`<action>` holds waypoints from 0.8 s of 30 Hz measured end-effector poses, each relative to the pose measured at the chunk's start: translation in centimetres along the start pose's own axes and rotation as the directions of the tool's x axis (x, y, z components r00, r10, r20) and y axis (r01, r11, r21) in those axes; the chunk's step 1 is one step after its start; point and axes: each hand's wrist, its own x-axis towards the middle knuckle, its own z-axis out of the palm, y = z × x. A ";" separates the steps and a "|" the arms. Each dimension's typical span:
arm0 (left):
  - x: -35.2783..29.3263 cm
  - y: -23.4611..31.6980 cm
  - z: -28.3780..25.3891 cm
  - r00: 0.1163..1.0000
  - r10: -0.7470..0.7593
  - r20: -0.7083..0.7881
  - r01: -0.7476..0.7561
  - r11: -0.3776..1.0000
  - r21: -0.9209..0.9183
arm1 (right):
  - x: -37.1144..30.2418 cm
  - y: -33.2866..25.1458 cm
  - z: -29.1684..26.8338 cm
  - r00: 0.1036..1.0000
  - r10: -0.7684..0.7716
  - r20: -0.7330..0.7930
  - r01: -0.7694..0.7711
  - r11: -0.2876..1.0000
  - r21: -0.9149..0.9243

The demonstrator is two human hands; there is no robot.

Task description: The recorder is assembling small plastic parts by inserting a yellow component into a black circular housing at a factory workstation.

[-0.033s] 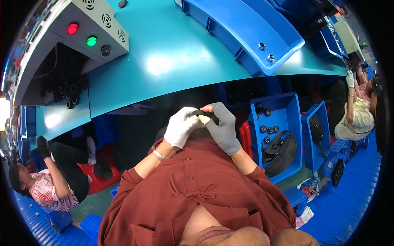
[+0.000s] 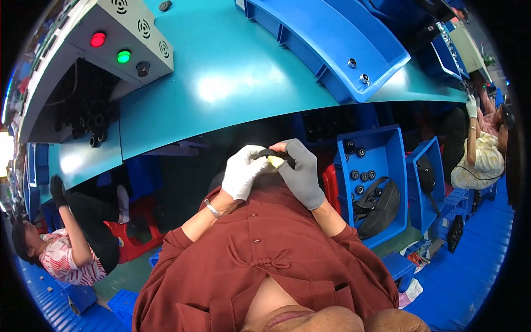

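Note:
In front of my chest, just short of the bench edge, both my hands are closed together on a small dark piece [image 2: 270, 152], perhaps round. Fingers cover most of it, so its exact kind is hidden. My left hand [image 2: 241, 172], in a white glove, pinches it from the left. From the right, my right hand [image 2: 302, 174], in a grey glove with a bare fingertip showing, grips the same piece. A pale yellow patch [image 2: 275, 161] shows between the hands, by the right thumb; whether it is tape or a separate bit I cannot tell.
A teal bench [image 2: 238, 72] carries a white machine box [image 2: 133, 41] with red and green lights, black wheels [image 2: 95, 122] beneath it, and a blue tray [image 2: 310, 41]. At my right, a blue bin [image 2: 401, 182] holds several wheels and a black bag [image 2: 383, 207]. Co-workers sit either side.
My hands and the dark piece stay practically still. At the left, the co-worker's dark-gloved hand has shifted slightly.

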 end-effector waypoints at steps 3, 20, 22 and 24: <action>-0.1 0.9 0.4 0.997 0.046 -0.068 -0.034 0.985 0.168 | 0.1 -0.3 -0.1 0.996 0.079 0.048 -0.082 0.995 0.065; 0.1 -1.0 -1.6 0.992 -0.129 0.013 0.126 0.943 -0.309 | -0.4 1.3 0.6 0.938 0.303 0.168 -0.343 0.883 0.321; 0.1 -1.2 -1.9 0.975 -0.220 0.044 0.217 0.878 -0.427 | -0.3 0.8 0.4 0.917 0.354 0.185 -0.398 0.857 0.327; 0.2 -1.3 -2.1 0.971 -0.232 0.058 0.234 0.867 -0.440 | -0.1 0.6 0.5 0.918 0.349 0.188 -0.394 0.855 0.336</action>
